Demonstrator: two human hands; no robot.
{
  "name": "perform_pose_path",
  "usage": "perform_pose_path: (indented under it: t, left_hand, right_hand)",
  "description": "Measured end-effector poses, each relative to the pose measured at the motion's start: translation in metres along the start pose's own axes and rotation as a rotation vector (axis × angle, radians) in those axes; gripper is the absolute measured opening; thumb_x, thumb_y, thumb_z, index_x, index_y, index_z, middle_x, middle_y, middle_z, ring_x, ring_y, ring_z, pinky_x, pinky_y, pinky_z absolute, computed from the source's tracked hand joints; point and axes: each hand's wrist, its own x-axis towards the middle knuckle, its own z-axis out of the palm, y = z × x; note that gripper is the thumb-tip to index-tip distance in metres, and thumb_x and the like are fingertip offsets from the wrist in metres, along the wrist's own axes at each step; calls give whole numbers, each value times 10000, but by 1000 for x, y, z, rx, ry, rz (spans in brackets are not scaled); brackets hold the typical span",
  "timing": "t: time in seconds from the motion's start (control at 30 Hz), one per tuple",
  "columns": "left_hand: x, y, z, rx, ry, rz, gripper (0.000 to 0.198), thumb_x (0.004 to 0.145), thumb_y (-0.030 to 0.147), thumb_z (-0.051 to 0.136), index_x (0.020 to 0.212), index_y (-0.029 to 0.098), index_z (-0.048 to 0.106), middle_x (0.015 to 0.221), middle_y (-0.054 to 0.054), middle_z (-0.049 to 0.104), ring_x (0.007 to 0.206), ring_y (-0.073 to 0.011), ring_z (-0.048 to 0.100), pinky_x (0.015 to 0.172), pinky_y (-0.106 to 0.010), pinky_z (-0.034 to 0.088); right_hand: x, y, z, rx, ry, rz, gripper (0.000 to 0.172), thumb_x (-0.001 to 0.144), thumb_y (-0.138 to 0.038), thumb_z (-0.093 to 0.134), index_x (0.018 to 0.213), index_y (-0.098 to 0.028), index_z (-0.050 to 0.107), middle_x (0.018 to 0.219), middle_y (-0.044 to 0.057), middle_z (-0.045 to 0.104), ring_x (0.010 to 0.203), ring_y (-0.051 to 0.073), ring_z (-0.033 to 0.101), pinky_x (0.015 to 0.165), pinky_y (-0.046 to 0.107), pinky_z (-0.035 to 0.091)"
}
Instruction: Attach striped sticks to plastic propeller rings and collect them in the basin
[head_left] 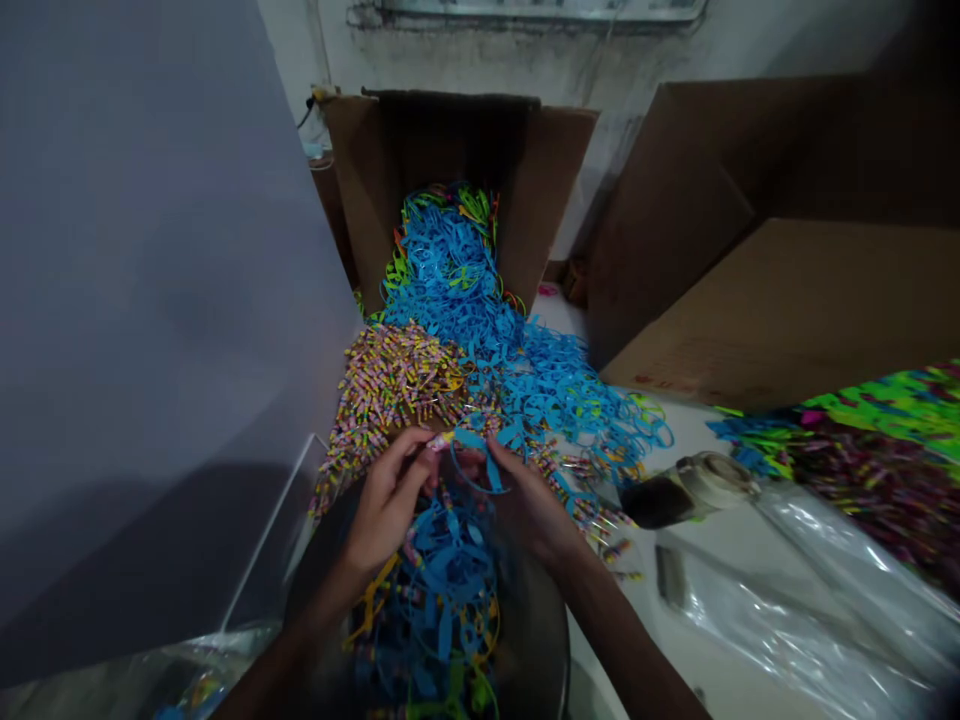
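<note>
Over a dark round tub, my left hand pinches a small pink-and-yellow patterned stick. My right hand is closed on the edge of a blue ringed toy propeller. The stick's yellow end meets the propeller or lies right beside it; I cannot tell if they are joined. Below my hands, the tub holds blue propellers with sticks and some yellow and green ones. Just beyond my left hand spreads a heap of patterned sticks.
A tipped cardboard box spills blue propellers onto the table. Another large carton stands right. A tape-like roll and clear plastic bags lie on the right, near maroon and green pieces. A grey panel closes the left.
</note>
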Motion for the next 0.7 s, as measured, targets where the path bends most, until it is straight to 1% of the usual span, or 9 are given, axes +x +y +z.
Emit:
perform_pose_path:
  t: [0.07,0.1,0.2,0.27,0.37,0.47,0.57,0.63,0.7]
  left_hand:
    - [-12,3,4,135,46,-6,229,994,384,464,1017,210,611,721,31,564,641,-127,551,621,-222,434]
    - [-19,4,8,207,45,-15,227,998,382,457,1046,223,612,748,26,596,658,-133,573,630,-226,441]
    - [-40,4,22,376,41,16,202,996,354,470,1104,247,603,922,-4,702,804,-169,666,729,-258,493]
    - [-48,1,29,461,70,118,200,995,321,482,1148,249,590,1033,-18,728,903,-183,698,818,-279,513]
    - [-53,-2,34,556,108,296,230,1010,283,468,1212,242,570,1120,-30,739,991,-182,713,908,-282,523]
    - [-53,-5,35,627,150,374,235,1021,272,453,1215,234,579,1124,-30,751,996,-175,725,908,-265,546]
    - [-56,-7,36,671,191,410,228,1021,260,460,1201,220,594,1086,-33,766,943,-166,742,877,-250,571]
    - [-58,-8,36,753,216,511,235,1013,221,474,1210,202,601,1092,-48,768,955,-172,741,893,-256,572]
    - [-61,-10,36,923,243,659,264,986,163,518,1234,178,609,1121,-65,763,985,-190,735,914,-272,565]
  right_hand:
    - [-3,-3,7,58,70,-71,315,781,-476,775,890,-181,753,847,31,758,714,155,682,524,213,469]
    - [-5,-4,13,89,105,-109,327,763,-474,791,931,-196,754,889,23,762,731,149,678,541,211,481]
    - [-13,-4,30,167,163,-175,361,743,-441,816,1022,-223,746,997,13,762,775,146,677,593,213,519]
    - [-17,-2,40,205,180,-153,338,776,-442,786,1037,-231,744,1027,10,762,773,141,681,615,212,536]
    - [-23,4,47,246,204,-127,300,822,-447,741,1041,-242,741,1034,6,767,778,137,697,670,211,560]
    - [-27,10,49,264,223,-133,272,839,-457,721,998,-237,747,981,7,779,787,138,710,707,211,569]
    - [-30,12,52,235,257,-168,278,822,-481,724,952,-236,751,942,12,786,757,156,716,683,241,576]
    - [-32,12,54,187,301,-223,270,797,-480,743,915,-238,754,935,14,788,746,165,720,677,257,578]
    - [-34,13,57,144,329,-282,267,784,-479,752,899,-239,757,950,16,788,756,171,724,685,269,579]
